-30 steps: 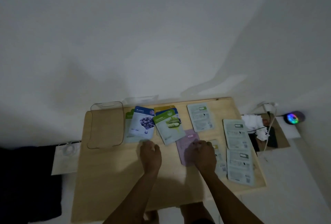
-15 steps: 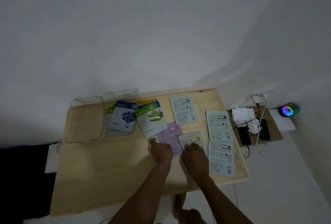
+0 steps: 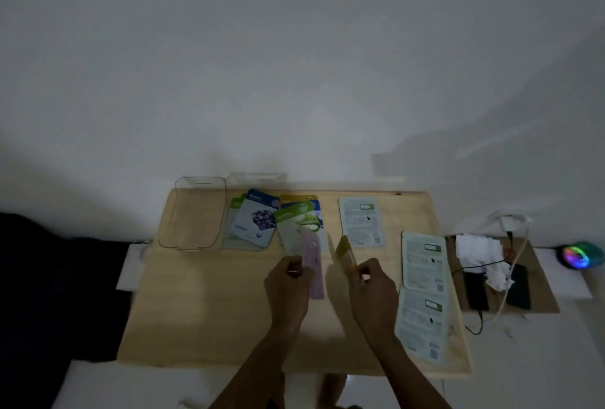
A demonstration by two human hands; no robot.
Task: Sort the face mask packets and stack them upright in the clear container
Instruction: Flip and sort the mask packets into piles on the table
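My left hand (image 3: 288, 281) grips a pink face mask packet (image 3: 312, 261), tilted up on its edge above the wooden table (image 3: 209, 317). My right hand (image 3: 371, 284) pinches a yellow-topped packet (image 3: 346, 253), also lifted edge-on. The clear container (image 3: 193, 212) lies at the table's back left with nothing in it. Next to it lie a blueberry packet (image 3: 257, 220) on a green one, then a green cucumber packet (image 3: 296, 225) over blue and yellow ones. Three pale packets lie face down: one at the back (image 3: 360, 222), two at the right (image 3: 424, 259) (image 3: 422, 322).
A second clear lid or tray (image 3: 257, 176) leans at the wall behind the table. Right of the table a low board holds phones (image 3: 519, 286), cables and crumpled tissue (image 3: 478, 246). A glowing multicoloured device (image 3: 577, 254) sits far right. Dark cloth (image 3: 49, 294) lies left.
Both hands were pressing flat on the pink and yellow-topped packets; now each packet is lifted off the table and turned on edge. The camera view has shifted and darkened.
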